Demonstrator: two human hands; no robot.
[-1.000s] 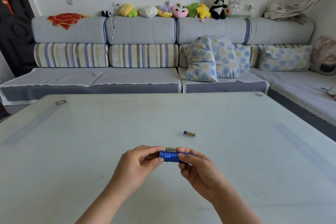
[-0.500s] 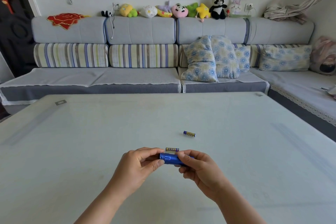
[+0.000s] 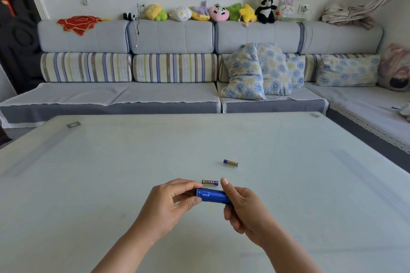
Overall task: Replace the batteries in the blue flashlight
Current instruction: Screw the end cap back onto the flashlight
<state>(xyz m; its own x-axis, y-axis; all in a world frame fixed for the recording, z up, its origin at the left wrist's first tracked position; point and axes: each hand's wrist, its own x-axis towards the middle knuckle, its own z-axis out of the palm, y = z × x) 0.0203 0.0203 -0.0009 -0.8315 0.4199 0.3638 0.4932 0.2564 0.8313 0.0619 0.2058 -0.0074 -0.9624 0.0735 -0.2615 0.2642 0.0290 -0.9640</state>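
Observation:
The blue flashlight (image 3: pixel 211 195) lies sideways just above the table, held between both hands. My left hand (image 3: pixel 168 205) pinches its left end with thumb and fingers. My right hand (image 3: pixel 243 204) wraps the right part of the body, its thumb raised off the barrel. One small battery (image 3: pixel 209 182) lies on the table right behind the flashlight. A second battery (image 3: pixel 230 163) lies farther back and a little to the right.
The pale table (image 3: pixel 111 184) stretches wide on both sides. Behind its far edge runs a grey sofa (image 3: pixel 173 93) with flowered cushions (image 3: pixel 259 71) and a row of plush toys (image 3: pixel 213 12) along the back.
My right thumb has lifted off the flashlight, showing more of the blue barrel. The flashlight has shifted slightly lower and tilted. Both batteries lie where they were.

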